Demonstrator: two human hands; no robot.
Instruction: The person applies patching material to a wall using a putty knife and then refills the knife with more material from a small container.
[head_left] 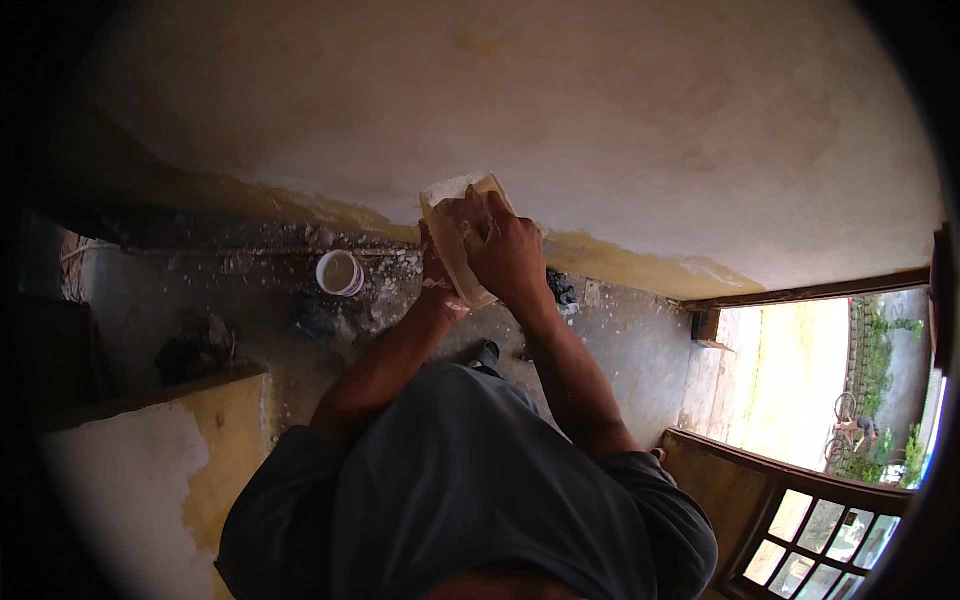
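In front of my chest, close to the wall (640,130), is a pale rectangular board (462,268) caked with white plaster along its far end. My left hand (438,262) grips it from the left and from beneath, with most of its fingers hidden behind it. Over the board's right side bends my right hand (505,245), fingers curled down against its face; whatever they may hold is hidden. White smears mark both hands. Patchy whitish plaster covers the wall, with a bare yellowish strip (350,212) along its lower part.
A white bucket (340,273) stands on the grey floor (625,330), left of my hands, among scattered plaster bits. A dark bag (563,290) lies by the wall. At lower left is a low wall (150,450). To the right are an open doorway (790,370) and a paned window (822,530).
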